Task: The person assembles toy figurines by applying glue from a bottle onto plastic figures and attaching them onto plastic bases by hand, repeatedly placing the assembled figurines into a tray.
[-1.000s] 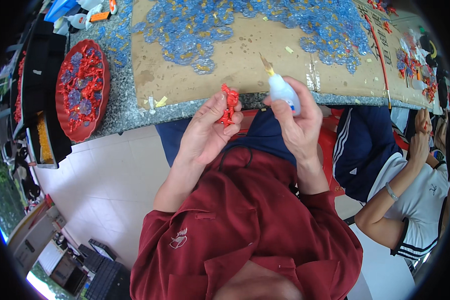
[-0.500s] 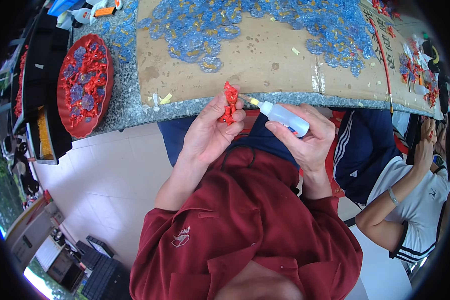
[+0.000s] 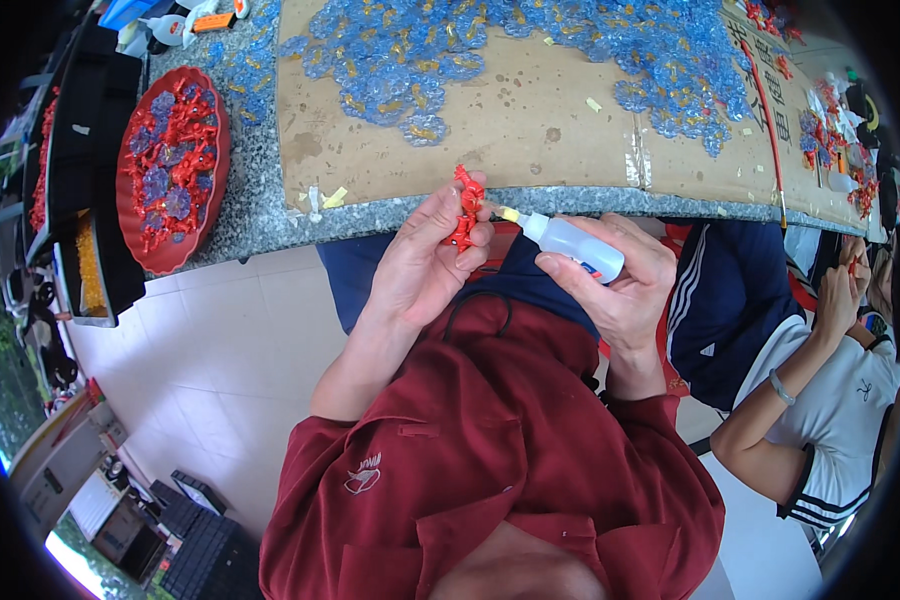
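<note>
My left hand (image 3: 417, 252) pinches a small red plastic figurine (image 3: 470, 203), held upright just off the table's near edge. In my right hand (image 3: 625, 268) is a translucent squeeze bottle (image 3: 578, 247) with a pale liquid inside, tilted so its yellow-based needle tip (image 3: 507, 213) points left at the figurine. The fine end of the needle is at the figurine's right side; whether it touches cannot be made out. Fingers of my left hand hide part of the figurine's lower half.
Cardboard (image 3: 530, 120) covers the granite table (image 3: 255, 190), with many clear blue pieces (image 3: 400, 80) spread on it. A red scalloped tray (image 3: 215, 195) of red figurines and blue pieces stands left, beside black bins (image 3: 100, 150). At right sits another person (image 3: 820, 390); a red stick (image 3: 763, 120) lies nearby.
The figurine has turned a little in my left hand. The bottle has shifted slightly right and down, and its needle tip now meets a lower part of the figurine's outline.
</note>
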`<state>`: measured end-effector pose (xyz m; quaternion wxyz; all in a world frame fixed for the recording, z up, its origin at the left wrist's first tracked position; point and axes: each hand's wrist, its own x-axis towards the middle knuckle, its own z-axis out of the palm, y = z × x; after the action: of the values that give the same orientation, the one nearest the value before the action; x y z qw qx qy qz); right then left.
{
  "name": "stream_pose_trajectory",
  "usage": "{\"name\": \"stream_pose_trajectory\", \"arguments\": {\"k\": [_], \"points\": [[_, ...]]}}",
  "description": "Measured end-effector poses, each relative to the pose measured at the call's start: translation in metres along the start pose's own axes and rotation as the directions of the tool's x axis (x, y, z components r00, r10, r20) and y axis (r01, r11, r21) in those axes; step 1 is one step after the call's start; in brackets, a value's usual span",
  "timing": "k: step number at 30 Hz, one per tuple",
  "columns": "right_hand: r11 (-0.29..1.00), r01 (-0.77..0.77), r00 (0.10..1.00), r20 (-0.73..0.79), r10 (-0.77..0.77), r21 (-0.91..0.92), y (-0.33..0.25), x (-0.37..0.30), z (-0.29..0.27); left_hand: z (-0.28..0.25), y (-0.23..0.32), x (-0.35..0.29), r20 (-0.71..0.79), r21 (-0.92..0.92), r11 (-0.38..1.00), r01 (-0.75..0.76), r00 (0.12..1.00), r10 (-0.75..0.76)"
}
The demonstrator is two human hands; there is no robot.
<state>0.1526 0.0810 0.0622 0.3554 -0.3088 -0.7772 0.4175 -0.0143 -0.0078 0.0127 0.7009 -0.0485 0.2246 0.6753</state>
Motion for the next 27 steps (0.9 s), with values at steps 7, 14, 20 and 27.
{"name": "stream_pose_trajectory", "arguments": {"k": [7,14,20,27], "points": [[0.994,-0.067,0.998,-0.007,0.067,0.085,0.004,0.000,-0.006,0.002,0.000,0.000,-0.023,0.019,1.000,-0.008,1.000,0.009],[0.987,-0.095,0.984,-0.138,0.113,0.130,0.032,0.029,0.014,0.005,0.003,-0.008,-0.042,0.006,1.000,-0.004,0.999,0.004],[0.996,-0.011,0.996,-0.090,0.003,-0.092,0.044,0.057,0.045,0.006,0.003,-0.011,-0.051,0.025,0.999,-0.041,0.998,0.042],[0.947,0.042,0.957,-0.260,-0.130,-0.320,0.064,0.061,-0.002,0.005,0.004,-0.010,-0.033,0.056,0.998,0.001,0.999,0.000]]}}
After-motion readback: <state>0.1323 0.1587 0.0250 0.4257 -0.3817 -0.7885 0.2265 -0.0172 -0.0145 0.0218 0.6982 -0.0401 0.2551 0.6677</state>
